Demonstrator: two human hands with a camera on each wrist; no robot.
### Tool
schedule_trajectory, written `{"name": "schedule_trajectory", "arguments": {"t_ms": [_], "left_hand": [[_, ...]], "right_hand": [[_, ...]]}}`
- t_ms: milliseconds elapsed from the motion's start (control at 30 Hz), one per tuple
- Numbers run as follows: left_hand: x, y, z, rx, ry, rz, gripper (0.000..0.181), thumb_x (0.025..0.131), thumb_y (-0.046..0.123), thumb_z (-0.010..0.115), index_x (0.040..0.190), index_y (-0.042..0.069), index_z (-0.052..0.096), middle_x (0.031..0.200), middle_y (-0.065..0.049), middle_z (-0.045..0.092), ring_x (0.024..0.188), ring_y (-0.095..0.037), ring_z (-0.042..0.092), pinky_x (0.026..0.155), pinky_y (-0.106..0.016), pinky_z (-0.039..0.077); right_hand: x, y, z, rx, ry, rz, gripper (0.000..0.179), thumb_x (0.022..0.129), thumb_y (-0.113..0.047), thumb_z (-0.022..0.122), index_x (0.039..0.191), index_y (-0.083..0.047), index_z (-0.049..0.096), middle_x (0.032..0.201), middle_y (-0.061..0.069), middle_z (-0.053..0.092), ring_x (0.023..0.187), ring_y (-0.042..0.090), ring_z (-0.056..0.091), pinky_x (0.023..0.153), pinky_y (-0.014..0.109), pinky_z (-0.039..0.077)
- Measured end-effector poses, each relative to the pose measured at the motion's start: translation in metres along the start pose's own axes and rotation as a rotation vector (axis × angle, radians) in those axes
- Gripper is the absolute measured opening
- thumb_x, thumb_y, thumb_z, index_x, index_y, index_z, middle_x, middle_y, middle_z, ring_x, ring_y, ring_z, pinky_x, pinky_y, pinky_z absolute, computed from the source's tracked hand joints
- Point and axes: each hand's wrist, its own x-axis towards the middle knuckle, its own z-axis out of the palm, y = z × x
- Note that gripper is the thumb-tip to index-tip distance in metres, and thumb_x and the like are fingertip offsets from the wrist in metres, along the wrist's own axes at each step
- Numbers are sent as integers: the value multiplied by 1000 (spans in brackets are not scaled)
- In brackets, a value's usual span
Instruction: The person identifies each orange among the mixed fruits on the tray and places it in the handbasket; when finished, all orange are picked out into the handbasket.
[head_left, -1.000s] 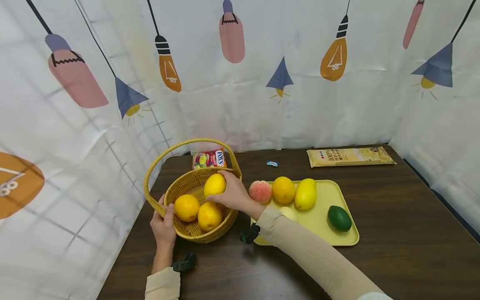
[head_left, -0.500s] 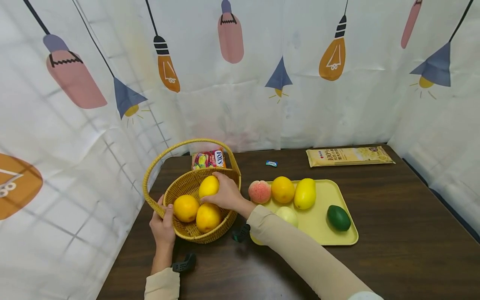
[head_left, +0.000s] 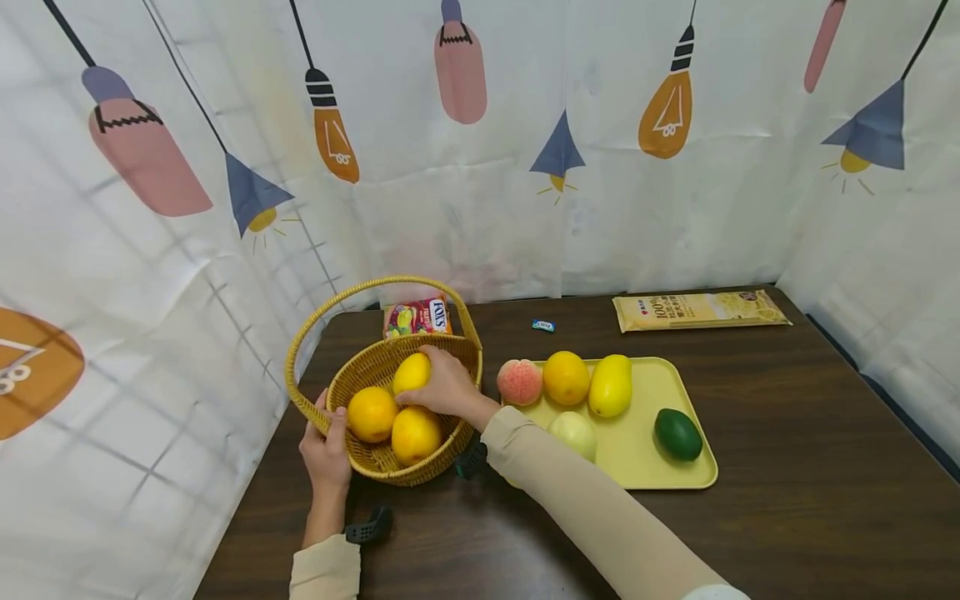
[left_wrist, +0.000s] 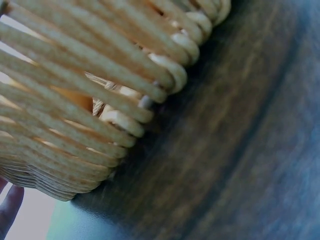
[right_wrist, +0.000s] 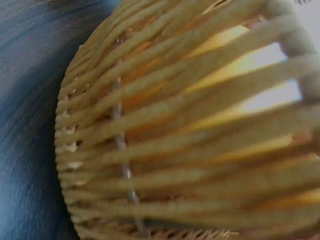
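A woven wicker basket [head_left: 411, 475] with a tall arched handle stands on the left of the dark table. My left hand [head_left: 327, 454] grips its left rim by the foot of the handle, thumb on the near side. My right hand [head_left: 446, 385] reaches over the right rim and holds a yellow lemon [head_left: 411, 374] inside, at the back. Two orange-yellow round fruits [head_left: 372, 414] lie in front of it. In the left wrist view, the woven wall [left_wrist: 90, 100] fills the upper left. The right wrist view shows the basket's slats [right_wrist: 175, 130] close up, yellow showing through.
Right of the basket, a yellow tray [head_left: 645, 475] carries a peach [head_left: 519, 382], an orange [head_left: 566, 378], an oblong yellow fruit [head_left: 611, 387], a pale green round fruit [head_left: 573, 433] and a dark green avocado [head_left: 678, 434]. Behind lie a candy bag [head_left: 417, 318], a small blue packet [head_left: 543, 326] and a long food packet [head_left: 701, 310].
My right hand has moved left and slightly down into the basket with the lemon, closer to the other fruits. The left hand keeps its grip on the rim.
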Motion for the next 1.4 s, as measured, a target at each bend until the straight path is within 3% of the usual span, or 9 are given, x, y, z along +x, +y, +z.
{"name": "schedule_trajectory", "arguments": {"t_ms": [200,433,667,767,1100,1267,1400], "left_hand": [[1,0,-1,-10,-16,-16,45,98,16,56,142,6,52,129,-24,59,100,3,55,79,-6,42],[-3,19,-3,-12,-33,3,46,97,14,57,139,-2,52,133,-25,56,99,6,55,79,-6,44],[-1,6,-2,-2,-22,-10,45,98,15,57,141,5,52,138,-18,55,117,-29,56,82,-5,42],[0,1,-1,-1,-16,-5,44,98,16,56,141,8,53,137,-17,56,119,-34,55,83,-5,41],[0,0,0,16,3,7,42,98,17,57,139,9,56,134,-17,59,113,-23,58,83,-7,42],[2,-2,1,0,6,15,42,97,15,57,139,9,57,130,-19,61,104,-6,59,80,-7,44],[2,-2,1,-5,9,14,42,97,15,57,138,10,57,129,-19,61,103,-3,59,80,-7,44]], "right_hand": [[2,-3,5,-10,-45,37,91,77,-48,79,149,-12,37,137,9,53,118,26,52,94,39,46],[3,-3,7,-41,-57,60,90,76,-51,79,147,-11,39,131,11,54,113,26,53,92,38,47],[2,-3,7,-48,-62,64,80,79,-44,79,144,-12,44,133,11,52,114,25,53,94,38,46],[1,-4,7,-41,-51,55,78,80,-42,79,143,-12,45,135,11,51,114,25,53,94,38,47],[-6,-5,2,11,25,-39,65,88,-36,73,142,-11,48,138,8,51,119,23,53,99,37,45],[-16,-6,-7,105,60,-95,58,90,-32,70,141,-11,50,137,5,52,123,22,52,102,38,43],[-26,-4,-14,177,75,-114,57,90,-32,70,140,-11,51,137,5,53,123,23,52,101,37,44]]}}
